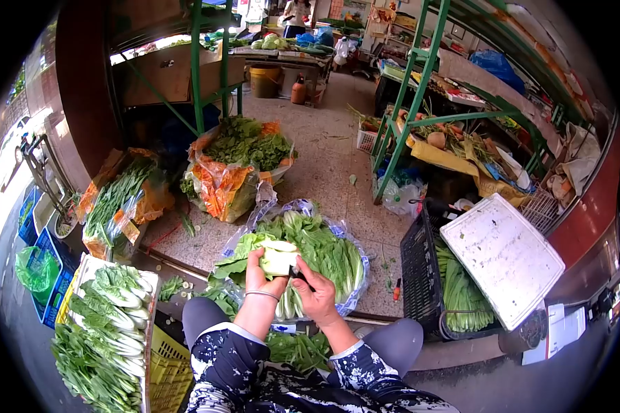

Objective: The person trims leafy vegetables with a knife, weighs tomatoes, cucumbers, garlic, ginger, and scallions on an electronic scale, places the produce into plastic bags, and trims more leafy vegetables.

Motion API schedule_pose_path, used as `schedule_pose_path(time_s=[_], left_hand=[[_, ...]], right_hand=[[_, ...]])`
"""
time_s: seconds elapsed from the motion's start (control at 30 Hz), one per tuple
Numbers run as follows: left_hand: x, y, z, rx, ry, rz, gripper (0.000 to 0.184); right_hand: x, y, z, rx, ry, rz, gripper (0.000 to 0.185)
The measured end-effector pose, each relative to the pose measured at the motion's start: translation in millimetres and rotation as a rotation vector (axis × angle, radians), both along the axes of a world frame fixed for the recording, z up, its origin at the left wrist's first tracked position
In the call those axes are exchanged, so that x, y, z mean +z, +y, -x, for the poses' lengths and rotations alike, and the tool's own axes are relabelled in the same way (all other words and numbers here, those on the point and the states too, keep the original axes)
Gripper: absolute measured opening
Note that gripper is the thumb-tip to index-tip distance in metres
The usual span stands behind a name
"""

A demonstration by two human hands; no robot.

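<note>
My left hand point(258, 294) is wrapped round a head of leafy greens point(280, 260), its pale stem end turned toward my right hand point(315, 296). That hand grips a small knife point(295, 272) with a dark handle, close against the stem. Most of the blade cannot be made out. Below both hands, a plastic-lined bundle of leafy greens point(334, 258) rests on the ground, with white stems showing at its right and front. Loose leaves point(300, 350) lie between my knees.
To the left, trimmed greens point(114, 320) fill a box above a yellow crate point(167, 368). A black crate point(424, 275) of greens with a white foam lid point(503, 258) stands right. Ahead are bagged greens point(244, 148) and green metal racks point(410, 103). An orange-handled tool point(397, 290) lies on the floor.
</note>
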State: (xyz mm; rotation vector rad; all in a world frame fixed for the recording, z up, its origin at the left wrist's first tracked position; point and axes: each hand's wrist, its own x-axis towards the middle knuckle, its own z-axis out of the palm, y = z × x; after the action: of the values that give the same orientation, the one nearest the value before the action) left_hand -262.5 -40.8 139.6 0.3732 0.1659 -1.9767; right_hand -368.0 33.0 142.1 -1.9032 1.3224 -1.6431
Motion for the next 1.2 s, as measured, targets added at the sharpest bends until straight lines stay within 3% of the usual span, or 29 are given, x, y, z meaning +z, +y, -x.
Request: schedule_pose_path(time_s=[0.1,0.2,0.23,0.3,0.33,0.47,0.53,0.67,0.73,0.87,0.93,1.0,1.03,1.07,1.1,1.13,1.2], left_hand=[[-10.3,-2.8,5.1,-0.009,0.086,-0.114,0.032],[-16.1,1.5,1.5,-0.059,0.222,-0.042,0.036],[-17.2,-0.3,-2.0,-0.009,0.312,-0.101,0.040],[-1.2,2.6,-10.0,0.004,0.233,-0.013,0.039],[1.6,-0.5,-13.0,-0.006,0.182,0.052,0.039],[-5.2,-5.0,-11.4,-0.065,0.161,0.040,0.039],[-13.9,-0.4,-9.6,-0.092,0.055,0.021,0.036],[-40.1,1.7,-15.1,-0.229,-0.022,-0.011,0.032],[-39.3,8.0,-22.9,-0.353,-0.020,0.004,0.035],[-31.2,14.5,-25.6,-0.278,-0.150,0.087,0.042],[-25.5,14.6,-24.0,-0.238,-0.199,0.081,0.043],[-16.2,22.9,-26.0,-0.329,-0.081,0.152,0.042],[-16.3,25.6,-27.1,-0.353,-0.131,0.146,0.041],[-19.2,28.3,-28.4,-0.368,-0.184,0.140,0.042],[-29.8,31.4,-27.3,-0.305,-0.227,0.102,0.039],[-42.5,31.6,-23.8,-0.250,-0.269,0.066,0.035],[-58.1,34.2,-20.8,-0.218,-0.299,0.042,0.029]], right_hand=[[-8.2,5.8,5.4,0.012,-0.086,-0.013,0.037],[-28.3,6.0,27.1,0.022,-0.161,-0.006,0.034],[-44.3,3.0,50.9,-0.147,-0.359,-0.225,0.035],[-43.3,1.7,57.6,-0.312,-0.547,-0.439,0.036],[-38.6,0.9,57.0,-0.295,-0.536,-0.363,0.035],[-6.2,2.1,26.3,-0.015,-0.285,-0.067,0.063],[23.7,-1.6,12.8,-0.054,0.141,0.059,0.077],[24.4,-9.4,4.1,0.113,0.460,0.025,0.061],[13.5,-7.0,6.6,0.177,0.527,-0.089,0.055],[8.5,1.7,13.9,0.174,0.490,-0.212,0.048],[-11.8,-1.2,18.2,0.148,0.404,-0.245,0.047],[-25.9,0.3,20.6,0.102,0.093,-0.284,0.045],[-21.6,-1.7,14.7,0.112,-0.224,-0.370,0.043],[-13.0,5.2,17.7,0.023,-0.396,-0.628,0.040],[-38.3,-3.4,21.3,0.040,-0.666,-0.578,0.038],[-26.4,0.5,19.9,0.062,-0.917,-0.643,0.034],[-43.8,-7.4,22.6,0.150,-1.180,-0.720,0.026]])
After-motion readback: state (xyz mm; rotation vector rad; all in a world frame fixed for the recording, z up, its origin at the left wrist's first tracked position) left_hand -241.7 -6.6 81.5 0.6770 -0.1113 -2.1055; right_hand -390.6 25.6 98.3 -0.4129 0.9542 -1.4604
